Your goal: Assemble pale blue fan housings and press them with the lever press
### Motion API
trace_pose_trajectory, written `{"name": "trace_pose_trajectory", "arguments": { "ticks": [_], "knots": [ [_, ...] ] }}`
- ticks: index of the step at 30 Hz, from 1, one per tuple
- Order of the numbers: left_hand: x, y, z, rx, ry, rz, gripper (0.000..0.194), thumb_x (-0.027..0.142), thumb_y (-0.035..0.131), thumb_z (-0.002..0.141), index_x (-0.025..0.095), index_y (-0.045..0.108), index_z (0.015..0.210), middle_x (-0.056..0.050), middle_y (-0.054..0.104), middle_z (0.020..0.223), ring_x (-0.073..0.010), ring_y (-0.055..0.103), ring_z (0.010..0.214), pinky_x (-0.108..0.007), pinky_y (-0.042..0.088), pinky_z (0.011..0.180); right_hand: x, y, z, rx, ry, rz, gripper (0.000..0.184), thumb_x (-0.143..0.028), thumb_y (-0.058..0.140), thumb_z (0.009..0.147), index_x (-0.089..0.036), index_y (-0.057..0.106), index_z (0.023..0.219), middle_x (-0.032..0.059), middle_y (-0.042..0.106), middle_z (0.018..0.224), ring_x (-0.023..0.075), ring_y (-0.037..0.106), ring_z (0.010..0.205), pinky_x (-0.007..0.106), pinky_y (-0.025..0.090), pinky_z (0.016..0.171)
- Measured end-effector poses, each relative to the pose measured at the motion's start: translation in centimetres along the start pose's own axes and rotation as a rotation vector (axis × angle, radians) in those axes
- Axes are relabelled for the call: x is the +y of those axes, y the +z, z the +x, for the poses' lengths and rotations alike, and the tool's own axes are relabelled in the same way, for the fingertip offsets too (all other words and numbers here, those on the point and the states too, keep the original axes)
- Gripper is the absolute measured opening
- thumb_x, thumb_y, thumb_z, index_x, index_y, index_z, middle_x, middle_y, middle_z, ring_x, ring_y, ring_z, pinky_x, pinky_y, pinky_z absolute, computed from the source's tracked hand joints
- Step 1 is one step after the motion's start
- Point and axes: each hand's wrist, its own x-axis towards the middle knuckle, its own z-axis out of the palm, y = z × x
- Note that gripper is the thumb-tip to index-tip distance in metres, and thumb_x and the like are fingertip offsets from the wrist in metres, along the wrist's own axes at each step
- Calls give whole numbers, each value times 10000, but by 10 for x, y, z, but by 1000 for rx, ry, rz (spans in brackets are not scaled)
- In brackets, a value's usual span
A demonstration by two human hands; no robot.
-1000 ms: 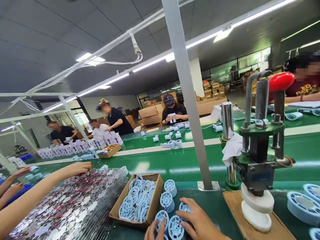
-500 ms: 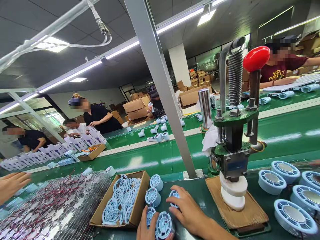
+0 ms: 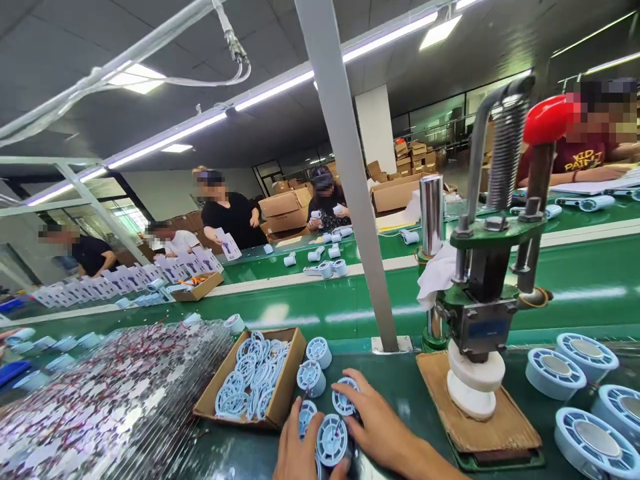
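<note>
At bottom center, the left hand [image 3: 296, 445] cups one blue drum [image 3: 332, 440], the right hand [image 3: 381, 427] curls around another drum [image 3: 342, 401]; light, level handling seems best.

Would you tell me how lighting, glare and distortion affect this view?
Head view: the ceiling strip light looks blown out; pale glare streaks the green belt; the layered stack glints, muddling its detail; the round blue parts at right look stretched near the edge; several background faces are pixelated.
</note>
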Motion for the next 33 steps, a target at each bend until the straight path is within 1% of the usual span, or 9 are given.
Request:
{"name": "trace_pose_trajectory", "arguments": {
  "ticks": [4, 7, 10, 17, 23, 26, 28, 31, 33],
  "knots": [
    [21, -17, 3, -100, -97, -54, 619, 313, 734, 650, 244, 626, 1257, -118, 215, 1600, -353, 361, 1394, -495, 403, 1083, 1, 0, -3, -38, -71, 41, 587, -72, 461, 790, -244, 536, 1346, 56, 340, 1506, 183, 391, 1378, 322, 282, 1184],
    [32, -26, 7, -203, -175, -55, 541, 286, 726, 640, 226, 674, 1175, -126, 301, 1570, -342, 422, 1355, -472, 430, 1057, 5, 2, -2, -49, -103, 67, 581, -47, 419, 794, -244, 555, 1323, 50, 356, 1491, 165, 400, 1367, 308, 280, 1184],
    [38, -31, 8, -218, -202, -53, 517, 295, 714, 651, 228, 675, 1162, -127, 351, 1545, -320, 450, 1337, -441, 456, 1030, 9, 6, 0, -22, -83, 53, 567, -58, 393, 830, -233, 533, 1350, 67, 378, 1470, 168, 439, 1333, 319, 316, 1167],
    [38, -41, -9, -230, -208, -69, 515, 277, 691, 667, 247, 661, 1181, -105, 353, 1541, -307, 444, 1337, -426, 464, 1018, 14, 8, 0, 25, -16, -52, 573, -92, 400, 868, -232, 461, 1420, 75, 355, 1494, 192, 382, 1372, 350, 315, 1171],
    [31, -46, -15, -272, -228, -80, 564, 260, 712, 601, 231, 677, 1163, -103, 351, 1552, -321, 426, 1354, -412, 466, 1021, 12, 8, -6, 21, 17, -95, 712, -9, 396, 764, -202, 418, 1448, 84, 289, 1531, 212, 331, 1406, 386, 297, 1187],
    [30, -42, -15, -249, -248, -79, 574, 282, 706, 609, 228, 670, 1178, -97, 343, 1559, -309, 396, 1379, -402, 471, 1015, 3, 2, -10, 137, -117, -233, 640, -50, 444, 788, -227, 481, 1402, 77, 325, 1514, 245, 319, 1402, 460, 267, 1191],
    [31, -38, -15, -221, -276, -79, 569, 292, 704, 613, 238, 670, 1178, -89, 357, 1554, -299, 404, 1376, -401, 458, 1028, -8, -2, -5, 166, -245, -338, 581, -54, 452, 813, -255, 533, 1352, 76, 426, 1444, 245, 377, 1356, 495, 236, 1189],
    [33, -32, -12, -184, -319, -51, 557, 306, 702, 608, 242, 683, 1160, -101, 398, 1530, -322, 423, 1359, -436, 438, 1039, -24, 1, 14, 22, -299, -463, 572, -31, 430, 840, -309, 555, 1325, 83, 528, 1352, 250, 459, 1283, 522, 246, 1157],
    [33, -30, -10, -182, -339, -20, 562, 327, 696, 608, 228, 690, 1160, -128, 407, 1523, -364, 384, 1383, -478, 428, 1040, -31, 7, 30, -52, -290, -515, 558, -49, 422, 869, -331, 547, 1333, 102, 499, 1390, 281, 440, 1303, 540, 264, 1126]
  ]
}}
